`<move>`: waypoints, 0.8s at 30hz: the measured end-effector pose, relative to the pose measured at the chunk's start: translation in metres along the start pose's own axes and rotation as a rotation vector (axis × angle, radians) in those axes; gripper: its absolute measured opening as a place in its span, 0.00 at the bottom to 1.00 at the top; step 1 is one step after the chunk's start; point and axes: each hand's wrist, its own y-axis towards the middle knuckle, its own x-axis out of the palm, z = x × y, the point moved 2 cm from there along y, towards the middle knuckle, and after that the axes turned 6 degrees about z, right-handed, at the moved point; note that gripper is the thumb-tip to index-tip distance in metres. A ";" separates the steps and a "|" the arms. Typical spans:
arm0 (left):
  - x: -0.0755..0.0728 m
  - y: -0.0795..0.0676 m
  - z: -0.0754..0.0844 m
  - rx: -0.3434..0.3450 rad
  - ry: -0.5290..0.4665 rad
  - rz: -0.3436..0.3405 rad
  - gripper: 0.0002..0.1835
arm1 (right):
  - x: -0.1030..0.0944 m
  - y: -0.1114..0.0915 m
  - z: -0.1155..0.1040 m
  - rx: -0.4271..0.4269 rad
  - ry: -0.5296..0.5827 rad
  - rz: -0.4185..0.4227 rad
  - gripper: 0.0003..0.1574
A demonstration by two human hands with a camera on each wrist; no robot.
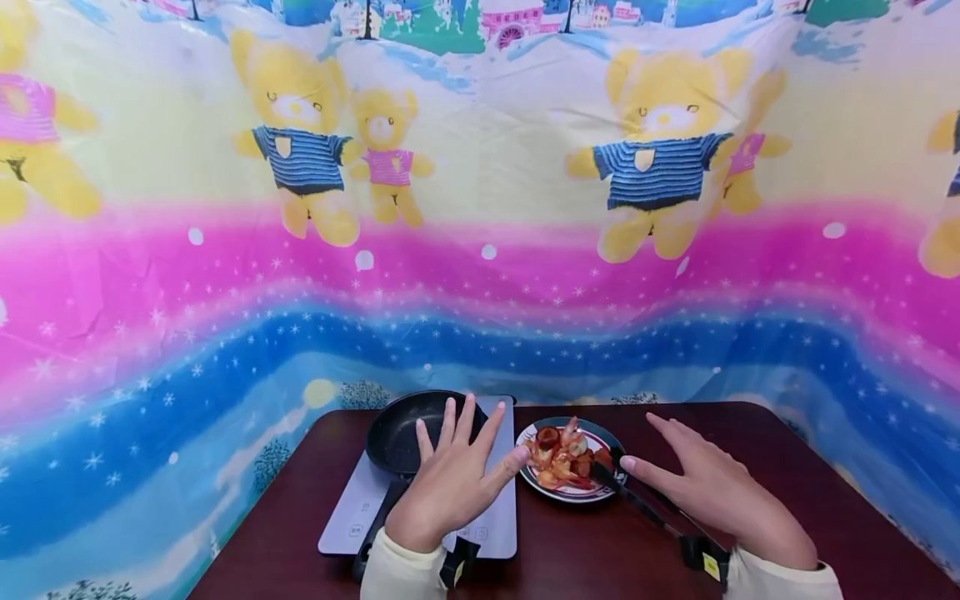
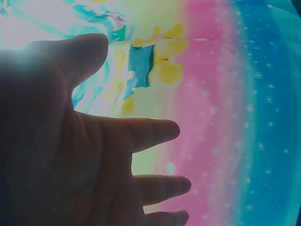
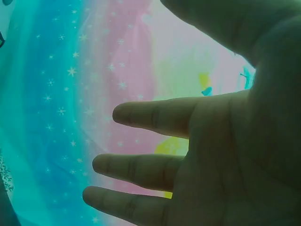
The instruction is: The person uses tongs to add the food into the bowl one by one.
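Both hands are held up with nothing in them. In the head view my left hand, fingers spread and straight, appears in front of a black frying pan, which sits on a white induction cooktop. Its palm and spread fingers show in the left wrist view. My right hand is at the right, thumb apart from the fingers. To its left is a plate of shrimp-like food. A black utensil leans on the plate, its handle partly hidden near the right wrist.
A dark red-brown table carries everything. Behind it hangs a backdrop printed with bears and snowflakes. The pan's handle points toward the front edge, partly behind the left wrist.
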 end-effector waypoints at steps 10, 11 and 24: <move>-0.004 -0.039 -0.045 -0.090 0.149 -0.058 0.44 | 0.011 0.012 0.035 -0.008 0.012 -0.131 0.60; -0.006 -0.045 -0.052 -0.110 0.181 -0.043 0.44 | 0.011 0.014 0.041 -0.016 0.002 -0.143 0.59; 0.009 -0.084 -0.126 -0.398 0.158 0.027 0.43 | 0.053 0.025 0.116 0.071 -0.096 -0.374 0.62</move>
